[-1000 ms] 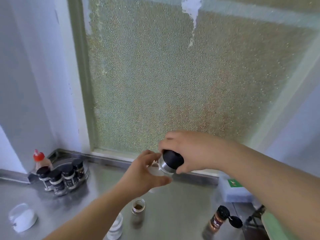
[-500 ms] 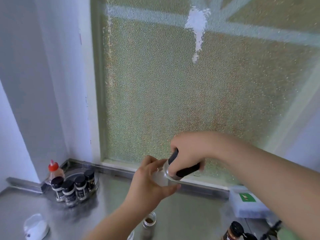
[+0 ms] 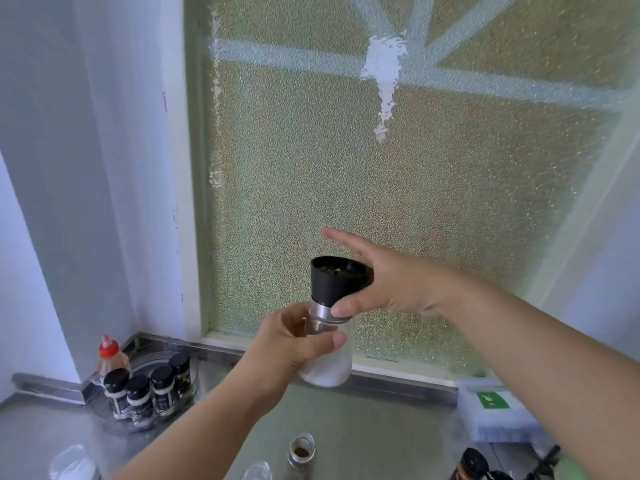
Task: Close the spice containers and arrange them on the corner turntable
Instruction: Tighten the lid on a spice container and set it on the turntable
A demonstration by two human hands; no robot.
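Note:
I hold a clear glass salt jar (image 3: 329,370) upright in front of the window, white grains in its bottom. My left hand (image 3: 294,344) grips its body. My right hand (image 3: 384,282) touches its black cap (image 3: 334,284) with thumb and palm, fingers spread. The corner turntable (image 3: 188,389) sits at the back left, carrying several black-capped spice jars (image 3: 138,398) and a red-capped bottle (image 3: 110,356). An uncapped small jar (image 3: 302,450) with brown spice stands on the counter near the bottom edge.
The steel counter (image 3: 381,427) runs under a frosted window. A white box with a green label (image 3: 491,410) lies at the right. A dark-capped brown bottle (image 3: 471,465) is at the bottom right. Clear glass pieces (image 3: 72,462) lie at the bottom left.
The jar went from tilted to upright and rose in view. My right hand went from closed over the cap to fingers spread beside it. The camera has tipped upward.

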